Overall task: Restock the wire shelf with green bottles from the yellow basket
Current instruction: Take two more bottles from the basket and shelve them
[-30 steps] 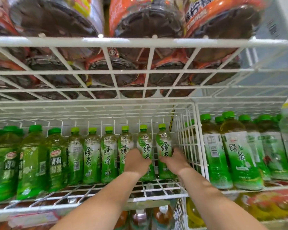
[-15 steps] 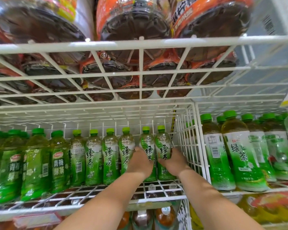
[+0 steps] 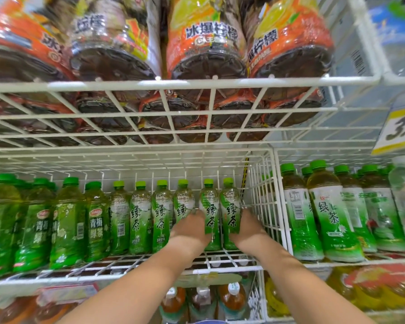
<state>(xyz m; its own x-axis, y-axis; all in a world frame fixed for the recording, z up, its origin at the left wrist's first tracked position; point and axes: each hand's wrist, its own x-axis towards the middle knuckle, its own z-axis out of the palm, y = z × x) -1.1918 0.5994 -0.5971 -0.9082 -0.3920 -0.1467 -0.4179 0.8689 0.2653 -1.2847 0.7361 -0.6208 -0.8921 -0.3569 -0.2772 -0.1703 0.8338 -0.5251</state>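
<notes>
Well under way, I judge: the left hand (image 3: 191, 233) clasps one green bottle (image 3: 211, 212), the right hand (image 3: 248, 230) its neighbour (image 3: 230, 210) at 3 o'clock, both standing on the wire shelf (image 3: 126, 270) and ending a full row (image 3: 160, 218); the yellow basket is unseen.

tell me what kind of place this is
Most likely a shop's drinks aisle: white wire shelves hold rows of green tea bottles, big orange-labelled bottles stand on the shelf above, and a yellow price tag hangs at the right.

Orange-labelled bottles (image 3: 206, 54) overhead — yellow price tag (image 3: 400, 127) right.
</notes>
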